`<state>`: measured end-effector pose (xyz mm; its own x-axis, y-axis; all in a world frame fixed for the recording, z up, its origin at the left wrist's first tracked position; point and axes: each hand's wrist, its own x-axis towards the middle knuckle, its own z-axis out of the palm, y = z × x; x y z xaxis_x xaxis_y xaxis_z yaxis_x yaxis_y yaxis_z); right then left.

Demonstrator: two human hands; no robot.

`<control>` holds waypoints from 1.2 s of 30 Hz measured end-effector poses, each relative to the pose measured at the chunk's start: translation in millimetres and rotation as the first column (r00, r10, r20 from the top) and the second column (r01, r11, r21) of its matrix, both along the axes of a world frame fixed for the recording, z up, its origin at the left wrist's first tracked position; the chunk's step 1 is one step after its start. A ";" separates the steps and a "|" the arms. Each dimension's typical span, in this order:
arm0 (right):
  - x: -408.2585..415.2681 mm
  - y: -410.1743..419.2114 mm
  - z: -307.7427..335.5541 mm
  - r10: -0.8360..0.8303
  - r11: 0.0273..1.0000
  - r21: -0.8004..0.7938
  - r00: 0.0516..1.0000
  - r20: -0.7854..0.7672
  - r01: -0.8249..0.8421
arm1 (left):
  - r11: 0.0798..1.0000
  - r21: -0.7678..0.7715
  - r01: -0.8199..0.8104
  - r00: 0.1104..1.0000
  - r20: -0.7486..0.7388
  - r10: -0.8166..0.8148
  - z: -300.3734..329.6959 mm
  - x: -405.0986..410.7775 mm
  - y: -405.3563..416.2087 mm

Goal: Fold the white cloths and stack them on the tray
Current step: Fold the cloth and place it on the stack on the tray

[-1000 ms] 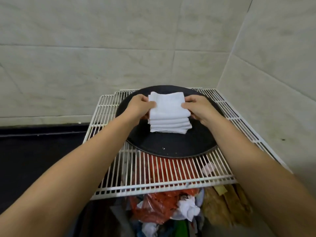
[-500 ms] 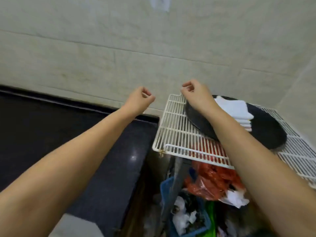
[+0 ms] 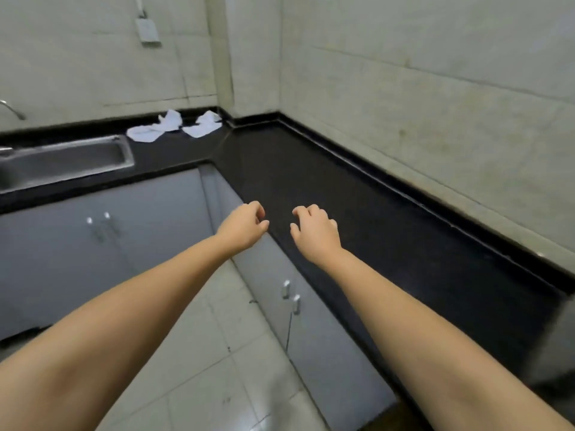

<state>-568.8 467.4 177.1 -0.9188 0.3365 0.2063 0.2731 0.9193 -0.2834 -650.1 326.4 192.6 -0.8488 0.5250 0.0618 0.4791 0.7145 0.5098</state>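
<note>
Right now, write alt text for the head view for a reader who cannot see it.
Two bare arms reach out over a black counter, left hand and right hand loosely curled and holding nothing. Two crumpled white cloths lie unfolded in the far corner, beside a steel sink; no tray is in view.

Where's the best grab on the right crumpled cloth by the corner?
Probably the flat front edge of the right cloth, pinched from the counter side. Its back is bunched up near the wall; the front lies spread and free. Both hands are empty.
</note>
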 end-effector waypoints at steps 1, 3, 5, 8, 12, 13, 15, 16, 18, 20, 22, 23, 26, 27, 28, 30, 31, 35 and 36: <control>-17.4 -12.4 -8.4 0.041 0.999 0.026 0.999 0.030 -0.042 | 0.999 -0.015 -0.039 0.999 0.018 0.039 -9.1 -14.2 -16.6; -48.7 -31.2 -23.4 0.105 0.992 0.062 0.991 0.084 -0.111 | 0.994 -0.050 -0.098 0.993 0.054 0.101 -26.7 -40.7 -43.4; -80.3 -41.4 -37.6 0.157 0.983 0.075 0.979 0.132 -0.168 | 0.988 -0.083 -0.134 0.987 0.075 0.140 -42.9 -67.8 -61.0; -131.6 -44.5 -57.2 0.202 0.973 0.068 0.958 0.205 -0.220 | 0.978 -0.135 -0.161 0.982 0.077 0.172 -59.1 -111.5 -72.2; -212.0 -34.1 -72.4 0.243 0.962 0.057 0.936 0.255 -0.266 | 0.966 -0.198 -0.167 0.980 0.076 0.185 -72.5 -182.9 -67.6; -232.4 -30.6 -72.8 0.250 0.961 0.046 0.932 0.263 -0.271 | 0.962 -0.212 -0.169 0.978 0.087 0.191 -73.2 -201.9 -64.4; -273.9 -22.3 -70.9 0.264 0.959 0.028 0.923 0.280 -0.283 | 0.955 -0.234 -0.182 0.972 0.102 0.210 -70.9 -240.5 -57.1; -296.2 -17.2 -69.4 0.273 0.955 0.032 0.919 0.285 -0.294 | 0.953 -0.236 -0.189 0.971 0.099 0.217 -68.7 -260.8 -52.9; -339.2 -7.2 -64.6 0.288 0.950 0.031 0.914 0.287 -0.310 | 0.954 -0.214 -0.210 0.968 0.088 0.233 -63.8 -298.6 -45.8; -377.0 -0.6 -59.7 0.293 0.952 0.004 0.913 0.283 -0.307 | 0.953 -0.192 -0.235 0.962 0.095 0.256 -60.5 -332.1 -40.6; -411.1 2.3 -58.2 0.307 0.947 -0.004 0.907 0.287 -0.320 | 0.950 -0.196 -0.243 0.958 0.108 0.267 -61.7 -364.1 -37.8; -428.7 2.8 -58.3 0.315 0.944 -0.001 0.904 0.290 -0.329 | 0.949 -0.201 -0.242 0.957 0.111 0.268 -62.9 -381.0 -37.2; -482.7 2.5 -61.5 0.329 0.940 -0.013 0.900 0.286 -0.340 | 0.948 -0.201 -0.245 0.954 0.123 0.273 -68.3 -434.8 -37.0; -501.1 2.0 -64.3 0.333 0.940 -0.019 0.899 0.286 -0.342 | 0.949 -0.201 -0.243 0.955 0.123 0.271 -71.2 -453.6 -37.2; -519.6 1.1 -66.9 0.335 0.939 -0.025 0.898 0.284 -0.342 | 0.950 -0.203 -0.239 0.956 0.124 0.267 -74.2 -472.8 -37.6; -560.8 -1.8 -72.4 0.332 0.941 -0.035 0.897 0.291 -0.336 | 0.952 -0.205 -0.226 0.958 0.128 0.255 -80.5 -516.5 -39.3; -581.7 -3.7 -75.1 0.329 0.942 -0.035 0.897 0.296 -0.334 | 0.954 -0.202 -0.220 0.960 0.127 0.248 -83.2 -538.5 -40.7; -668.0 -11.5 -81.0 0.277 0.960 -0.060 0.909 0.311 -0.272 | 0.965 -0.197 -0.172 0.972 0.126 0.199 -87.5 -632.2 -46.7; -688.4 -13.3 -80.7 0.258 0.966 -0.070 0.911 0.322 -0.249 | 0.967 -0.204 -0.150 0.974 0.138 0.180 -87.1 -654.6 -47.5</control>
<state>-1257.2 454.1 96.5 -0.9886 0.0842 -0.1249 0.1128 0.9632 -0.2438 -1304.7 278.9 105.5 -0.9162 0.3657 -0.1642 0.2723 0.8684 0.4144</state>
